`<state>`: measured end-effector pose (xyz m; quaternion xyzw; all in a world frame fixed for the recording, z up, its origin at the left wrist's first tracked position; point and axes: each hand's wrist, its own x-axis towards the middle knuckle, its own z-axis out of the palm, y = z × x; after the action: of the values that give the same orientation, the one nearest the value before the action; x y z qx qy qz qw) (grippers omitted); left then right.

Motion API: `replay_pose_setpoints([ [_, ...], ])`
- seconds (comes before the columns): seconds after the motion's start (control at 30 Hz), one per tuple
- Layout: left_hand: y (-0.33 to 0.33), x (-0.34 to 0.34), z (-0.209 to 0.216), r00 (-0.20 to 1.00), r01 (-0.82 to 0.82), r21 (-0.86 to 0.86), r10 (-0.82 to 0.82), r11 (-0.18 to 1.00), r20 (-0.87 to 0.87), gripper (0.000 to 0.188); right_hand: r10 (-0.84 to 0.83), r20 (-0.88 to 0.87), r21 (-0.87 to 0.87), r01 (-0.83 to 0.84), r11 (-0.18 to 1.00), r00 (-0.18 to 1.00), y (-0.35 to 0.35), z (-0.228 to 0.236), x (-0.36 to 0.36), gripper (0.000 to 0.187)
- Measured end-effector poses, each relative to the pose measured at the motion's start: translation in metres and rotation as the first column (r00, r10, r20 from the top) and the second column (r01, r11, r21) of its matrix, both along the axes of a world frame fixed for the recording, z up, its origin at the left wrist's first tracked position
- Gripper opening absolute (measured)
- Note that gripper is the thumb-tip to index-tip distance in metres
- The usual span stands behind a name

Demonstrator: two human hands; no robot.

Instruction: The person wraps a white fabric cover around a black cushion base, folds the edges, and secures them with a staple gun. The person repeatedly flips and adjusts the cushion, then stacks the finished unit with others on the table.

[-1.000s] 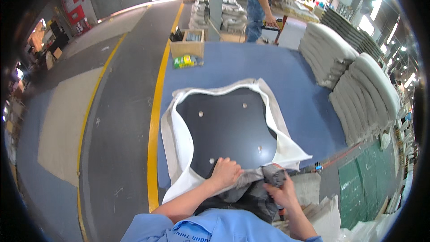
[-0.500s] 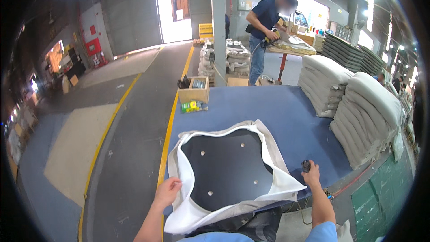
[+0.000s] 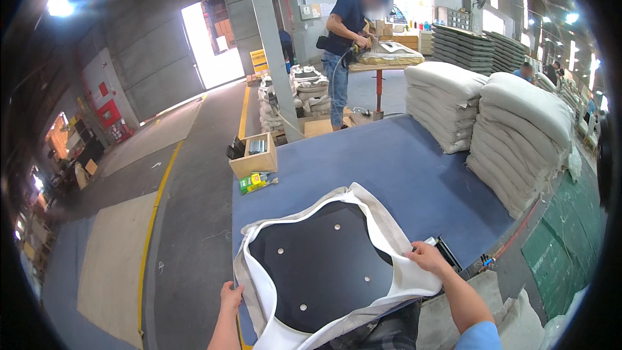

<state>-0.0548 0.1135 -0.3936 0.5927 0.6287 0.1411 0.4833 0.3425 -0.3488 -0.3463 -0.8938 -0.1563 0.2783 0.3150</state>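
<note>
In front of me on the blue-topped table lies a seat cushion, its black board facing up with several round holes. White padding and grey-beige fabric stand up loosely around the board. My left hand is closed on the fabric edge at the cushion's left side. At the right edge, my right hand pinches the padding and fabric. Just beyond that hand a black and silver tool lies on the table, partly hidden; it looks like a staple gun.
Stacked grey-beige cushions stand on the table's right side. A wooden box with metal strips sits at the far left corner, beside a green-yellow packet. Beyond, a co-worker works at another table. A red hose runs along the right.
My right hand has let go of the black tool, which now lies on the table, and has taken hold of the cushion's right edge. My left hand has shifted lower along the left edge.
</note>
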Motion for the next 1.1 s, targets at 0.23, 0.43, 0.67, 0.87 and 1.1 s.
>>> replay_pose_setpoints([
  [0.23,0.011,0.016,-0.015,0.950,0.130,-0.276,-0.040,0.952,0.309,0.053,0.007,-0.226,-0.035,-0.016,0.999,0.974,0.008,0.001,-0.013,0.094],
  [0.43,-0.020,0.026,-0.037,0.886,0.029,-0.391,0.157,0.920,0.436,0.047,0.037,-0.368,-0.128,-0.090,0.988,0.929,0.019,0.006,-0.031,0.114],
  [0.67,-0.044,0.037,-0.038,0.918,-0.101,0.023,0.085,0.995,0.388,0.031,0.166,-0.069,-0.054,-0.170,0.984,0.984,0.033,-0.014,-0.057,0.090],
  [0.87,0.009,0.040,0.036,0.972,-0.006,0.336,-0.073,0.942,0.222,0.013,0.077,-0.145,0.050,-0.071,0.996,0.986,0.042,-0.021,-0.100,0.071],
  [1.1,0.067,0.113,0.285,0.862,0.473,0.804,-0.381,0.361,-0.336,0.021,0.155,-0.442,0.364,0.019,0.931,0.883,0.140,-0.078,-0.262,0.095],
])
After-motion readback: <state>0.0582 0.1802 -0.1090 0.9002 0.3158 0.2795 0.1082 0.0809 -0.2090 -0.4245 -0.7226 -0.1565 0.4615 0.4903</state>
